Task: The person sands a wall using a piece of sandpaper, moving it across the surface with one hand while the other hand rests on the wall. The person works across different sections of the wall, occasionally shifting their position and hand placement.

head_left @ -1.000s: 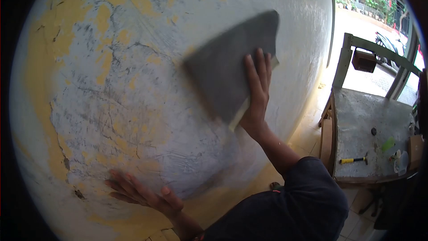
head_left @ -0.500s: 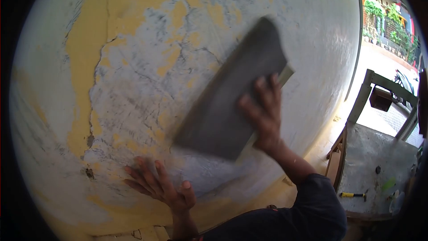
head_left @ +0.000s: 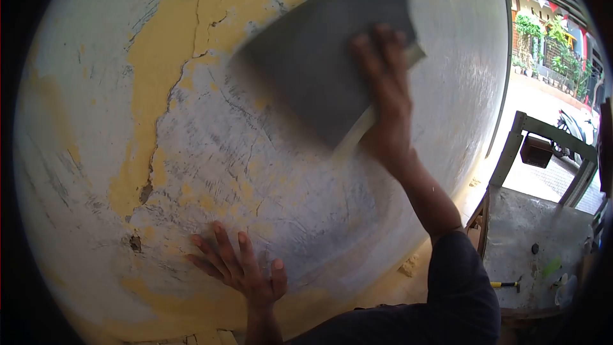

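My right hand [head_left: 386, 96] presses a dark grey sheet [head_left: 319, 51] against the wall [head_left: 217, 140], its fingers lying over the sheet's right part. A pale strip shows along the sheet's lower right edge. Blur softens the sheet's outline. Lower down, my left hand [head_left: 246, 268] lies on the wall with its fingers spread and holds nothing. The wall has patches of yellow and whitish paint, with a long crack left of the sheet and a small hole near its lower end.
At the right stands a table with a grey metal top [head_left: 520, 223]. On it lie a yellow-handled hammer [head_left: 506, 284] and a small dark object [head_left: 535, 248]. Behind it are a frame with a brown box [head_left: 536, 151], an opening, plants and a motorcycle.
My right hand and the grey sheet have moved up the wall, and the sheet is turned to a different angle. My left hand remains spread on the wall. The view has shifted slightly.
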Motion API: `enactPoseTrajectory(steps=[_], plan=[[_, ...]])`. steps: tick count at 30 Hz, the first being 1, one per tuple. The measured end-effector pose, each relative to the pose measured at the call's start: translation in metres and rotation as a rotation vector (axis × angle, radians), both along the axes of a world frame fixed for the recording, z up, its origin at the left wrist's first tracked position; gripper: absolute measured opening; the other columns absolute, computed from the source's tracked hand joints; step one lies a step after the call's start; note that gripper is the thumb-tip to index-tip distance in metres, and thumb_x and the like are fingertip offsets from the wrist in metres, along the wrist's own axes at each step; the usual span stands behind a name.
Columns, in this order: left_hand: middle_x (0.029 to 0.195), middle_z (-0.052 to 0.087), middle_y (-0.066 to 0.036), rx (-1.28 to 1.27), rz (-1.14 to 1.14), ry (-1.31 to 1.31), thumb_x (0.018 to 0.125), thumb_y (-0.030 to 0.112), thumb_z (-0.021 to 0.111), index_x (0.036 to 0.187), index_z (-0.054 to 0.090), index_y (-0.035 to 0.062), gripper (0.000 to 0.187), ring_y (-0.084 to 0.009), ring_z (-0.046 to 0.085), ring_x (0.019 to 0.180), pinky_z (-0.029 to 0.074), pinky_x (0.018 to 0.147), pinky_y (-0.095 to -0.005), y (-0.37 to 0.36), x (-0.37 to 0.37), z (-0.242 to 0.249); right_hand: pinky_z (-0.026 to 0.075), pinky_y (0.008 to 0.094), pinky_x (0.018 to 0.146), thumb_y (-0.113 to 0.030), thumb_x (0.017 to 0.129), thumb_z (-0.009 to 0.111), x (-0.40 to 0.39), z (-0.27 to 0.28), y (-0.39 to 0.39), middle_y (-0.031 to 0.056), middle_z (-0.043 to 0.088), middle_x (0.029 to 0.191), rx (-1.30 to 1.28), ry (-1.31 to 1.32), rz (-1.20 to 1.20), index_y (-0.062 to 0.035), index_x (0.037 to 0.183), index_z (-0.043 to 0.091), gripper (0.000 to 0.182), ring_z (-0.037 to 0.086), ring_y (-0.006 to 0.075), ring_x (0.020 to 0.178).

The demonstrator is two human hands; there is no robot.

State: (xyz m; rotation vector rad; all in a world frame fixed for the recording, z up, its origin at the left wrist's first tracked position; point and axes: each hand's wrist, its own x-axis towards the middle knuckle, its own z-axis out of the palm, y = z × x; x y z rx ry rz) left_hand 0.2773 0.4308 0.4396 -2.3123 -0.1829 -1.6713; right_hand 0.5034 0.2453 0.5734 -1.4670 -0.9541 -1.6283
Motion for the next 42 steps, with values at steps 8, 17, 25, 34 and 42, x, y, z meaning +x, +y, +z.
enactPoseTrajectory(steps=[8,17,25,34,42], plan=[[0.155,0.03,-0.02,-0.052,-0.126,-0.03,0.097,0.05,0.032,0.152,0.031,0.0182,0.063,-0.0483,0.015,0.146,-0.002,0.114,-0.0662,0.002,0.001,-0.001,0.027,0.0531,0.116,-0.01,0.077,0.075,0.014,0.046,0.001,0.015,0.039,0.152,0.118,0.015,0.018,-0.0212,0.142,0.05,0.071,0.028,0.0421,0.143],[0.157,0.027,-0.02,-0.048,-0.174,0.051,0.098,0.049,0.031,0.154,0.026,0.0163,0.064,-0.0458,0.014,0.147,0.0,0.115,-0.0636,0.004,-0.01,0.0,0.035,0.0499,0.113,0.0,0.074,0.074,0.03,0.104,-0.001,0.0187,0.042,0.149,0.212,0.006,-0.069,-0.0169,0.142,0.048,0.075,0.035,0.0406,0.14],[0.156,0.03,-0.019,-0.047,-0.309,0.076,0.097,0.045,0.036,0.153,0.027,0.0199,0.063,-0.047,0.015,0.146,0.003,0.113,-0.0678,0.009,-0.014,-0.004,0.026,0.0526,0.115,0.006,0.075,0.062,0.054,0.158,-0.023,0.0257,0.036,0.15,0.225,0.059,0.013,-0.0141,0.146,0.044,0.075,0.034,0.0433,0.139],[0.153,0.03,-0.025,-0.082,-0.618,-0.092,0.095,0.038,0.044,0.152,0.03,0.0194,0.062,-0.0509,0.018,0.143,0.014,0.112,-0.0683,0.022,-0.023,-0.019,0.03,0.0435,0.115,0.013,0.074,0.045,0.064,0.151,-0.033,0.0195,0.042,0.148,0.238,0.038,-0.043,-0.0096,0.143,0.045,0.073,0.036,0.0397,0.139],[0.15,0.035,-0.023,-0.102,-0.641,-0.13,0.092,0.034,0.045,0.149,0.036,0.0195,0.06,-0.0494,0.02,0.144,0.015,0.112,-0.0688,0.033,-0.034,-0.025,0.025,0.0488,0.117,0.018,0.069,0.042,0.077,0.133,-0.048,0.0183,0.038,0.152,0.292,0.207,0.01,-0.0141,0.147,0.041,0.085,0.029,0.0416,0.142]])
